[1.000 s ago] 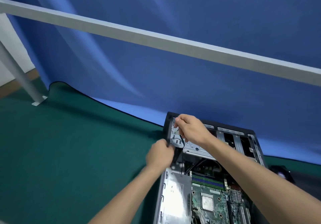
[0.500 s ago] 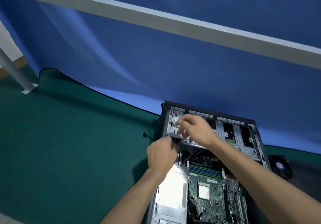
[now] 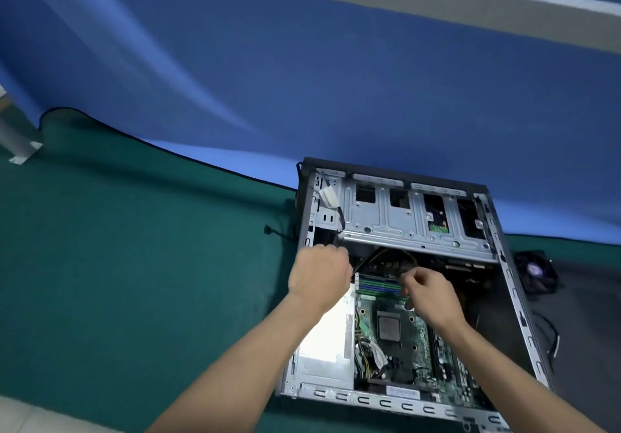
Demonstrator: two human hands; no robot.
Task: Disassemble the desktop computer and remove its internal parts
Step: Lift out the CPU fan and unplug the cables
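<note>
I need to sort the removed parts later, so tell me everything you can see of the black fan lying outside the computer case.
The black square cooling fan lies flat on the dark mat to the right of the open grey metal computer case, near its drive-bay end. It looks like plastic, with a round hub in the middle bearing a pale purplish mark. Its blades are too dark to count. Neither hand touches it, and it seems to sit slightly apart from the case wall.

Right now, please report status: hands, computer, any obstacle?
Left hand grips black cable at drive cage. Right hand pinches cable over motherboard. Computer case open, lying flat. Cables in the way.
</note>
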